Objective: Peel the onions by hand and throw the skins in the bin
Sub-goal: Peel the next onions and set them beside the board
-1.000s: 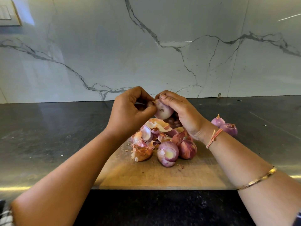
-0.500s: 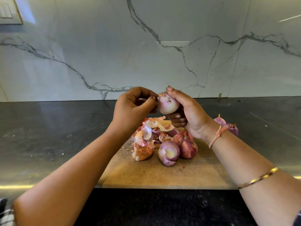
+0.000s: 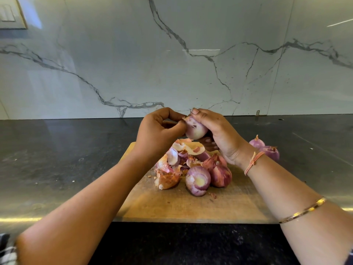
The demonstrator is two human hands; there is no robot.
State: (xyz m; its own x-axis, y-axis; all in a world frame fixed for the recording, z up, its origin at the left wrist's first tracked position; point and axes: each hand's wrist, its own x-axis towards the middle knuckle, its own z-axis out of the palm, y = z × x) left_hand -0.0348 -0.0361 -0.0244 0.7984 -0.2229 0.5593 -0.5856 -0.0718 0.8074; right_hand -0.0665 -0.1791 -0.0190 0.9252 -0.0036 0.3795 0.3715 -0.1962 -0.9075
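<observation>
Gripping a pale, mostly peeled onion (image 3: pixel 195 129) in the right hand (image 3: pixel 219 134), fingers curled beneath, thumb over the top. Pinching a skin scrap (image 3: pixel 185 118) at the onion's top end with the left hand (image 3: pixel 158 134), thumb tip against the bulb, remaining fingers curled in. Both hands touching at the onion, raised above the far half of a wooden board (image 3: pixel 191 207) on a dark worktop (image 3: pixel 57 159). On the board directly below: heap of loose skins (image 3: pixel 179 155); at its near edge a cut onion (image 3: pixel 197 180), pale core facing up, touching an unpeeled onion (image 3: pixel 219 173) on its right. Off the board to the right, on the worktop, partly hidden behind the right wrist: two more onions (image 3: pixel 257 143), side by side. Behind, a veined marble wall (image 3: pixel 114 64).
</observation>
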